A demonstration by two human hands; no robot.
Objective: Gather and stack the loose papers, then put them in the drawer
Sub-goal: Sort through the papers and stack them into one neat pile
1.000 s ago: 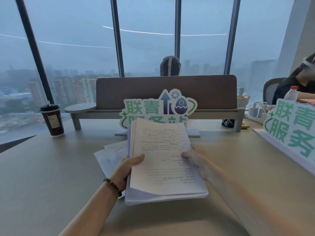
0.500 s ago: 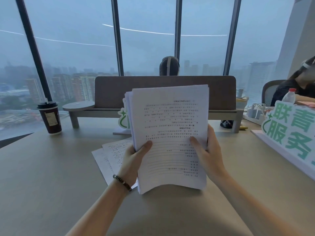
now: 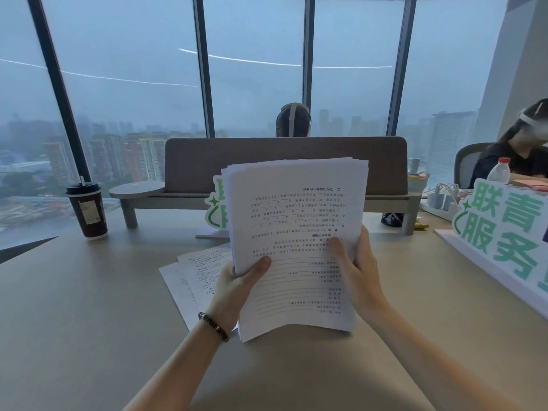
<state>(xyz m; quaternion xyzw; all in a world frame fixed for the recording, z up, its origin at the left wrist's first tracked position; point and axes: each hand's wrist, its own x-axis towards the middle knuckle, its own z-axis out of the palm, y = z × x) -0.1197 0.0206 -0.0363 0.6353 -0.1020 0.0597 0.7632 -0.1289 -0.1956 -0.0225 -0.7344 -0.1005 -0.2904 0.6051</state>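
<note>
A thick stack of printed white papers [image 3: 293, 221] stands upright above the desk, its lower edge close to the desktop. My left hand [image 3: 237, 289] grips the stack's left edge, thumb across the front sheet. My right hand [image 3: 355, 271] grips the right edge, thumb on the front too. A few loose printed sheets [image 3: 192, 277] lie flat on the desk to the left of the stack, partly hidden by my left hand. No drawer is in view.
A dark takeaway cup [image 3: 87, 210] stands at the left. A grey desk divider with a shelf [image 3: 284, 164] crosses the back. One green-lettered sign [image 3: 215, 207] hides behind the stack, another [image 3: 504, 232] at the right. A bottle [image 3: 499, 170], chargers and two seated people are beyond.
The stack went from lying tilted low over the desk to standing upright in both hands. In the last half second it barely moved.
</note>
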